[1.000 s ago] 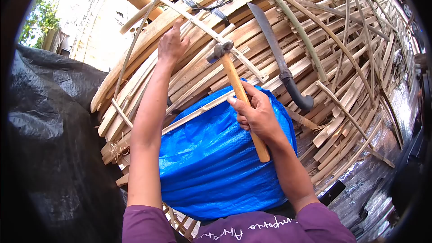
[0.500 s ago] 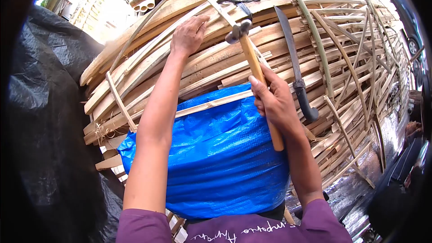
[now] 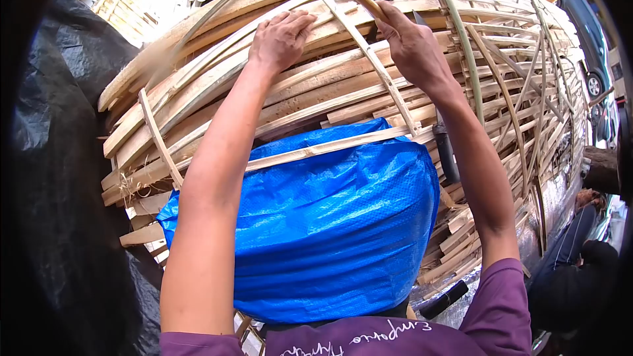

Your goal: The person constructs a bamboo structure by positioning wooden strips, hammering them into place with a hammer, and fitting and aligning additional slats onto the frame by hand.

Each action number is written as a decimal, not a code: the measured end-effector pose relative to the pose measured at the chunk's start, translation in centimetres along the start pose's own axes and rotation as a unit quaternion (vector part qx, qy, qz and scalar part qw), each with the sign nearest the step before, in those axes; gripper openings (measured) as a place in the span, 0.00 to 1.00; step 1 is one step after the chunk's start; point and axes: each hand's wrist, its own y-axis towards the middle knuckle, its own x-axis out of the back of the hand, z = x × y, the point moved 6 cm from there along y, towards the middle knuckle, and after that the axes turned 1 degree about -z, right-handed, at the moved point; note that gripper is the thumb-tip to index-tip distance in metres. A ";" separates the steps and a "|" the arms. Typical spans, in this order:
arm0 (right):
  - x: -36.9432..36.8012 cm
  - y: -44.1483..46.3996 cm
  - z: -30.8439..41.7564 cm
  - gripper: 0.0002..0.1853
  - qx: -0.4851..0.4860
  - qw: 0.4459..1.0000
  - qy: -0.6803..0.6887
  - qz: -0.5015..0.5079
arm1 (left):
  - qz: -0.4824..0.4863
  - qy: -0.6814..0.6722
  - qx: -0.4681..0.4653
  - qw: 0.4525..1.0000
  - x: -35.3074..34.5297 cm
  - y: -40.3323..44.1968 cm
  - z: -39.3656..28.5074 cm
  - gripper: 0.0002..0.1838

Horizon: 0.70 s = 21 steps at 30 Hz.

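Note:
My right hand [image 3: 422, 49] grips a claw-less-looking hammer [image 3: 364, 1] by its wooden handle, its metal head raised over the far slats. My left hand [image 3: 280, 41] lies on the stacked bamboo slats with its fingers curled over a strip; its thumb is hidden. A thin bamboo crosspiece [image 3: 372, 59] slants between my hands across the slats. Its near end meets a long bamboo strip [image 3: 323, 149] lying over the blue tarp [image 3: 330, 224] before me. A machete [image 3: 446, 151] rests beside my right forearm, which hides most of its blade.
Black sheeting [image 3: 62, 158] hangs at left. A woven bamboo lattice [image 3: 527, 86] curves away at right, with a green bamboo rod [image 3: 465, 46] across it. A person's leg [image 3: 572, 244], a log [image 3: 603, 171] and a parked car [image 3: 573, 29] are farther right.
My right hand has moved up and away, lifting the hammer over the far slats. My left hand has moved slightly upward and stays on the slats.

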 end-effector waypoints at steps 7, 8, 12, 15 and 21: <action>-1.8 -0.2 0.2 0.17 -0.021 0.988 -0.141 0.058 | -0.019 0.019 -0.001 1.000 0.0 -0.1 -0.2 0.15; -1.6 0.2 0.3 0.17 -0.028 0.989 -0.134 0.056 | -0.008 0.007 0.008 1.000 0.1 -0.1 -0.2 0.15; 0.3 1.1 1.6 0.18 -0.014 0.994 -0.105 0.020 | 0.000 0.010 0.017 1.000 -0.5 -0.2 0.4 0.16; 1.5 0.6 2.8 0.19 0.061 0.995 -0.045 -0.069 | 0.000 0.018 0.016 1.000 -1.2 -0.3 0.5 0.17; -0.7 0.1 0.1 0.18 -0.022 0.994 -0.096 0.048 | 0.024 0.008 0.031 0.999 -0.9 0.1 0.5 0.18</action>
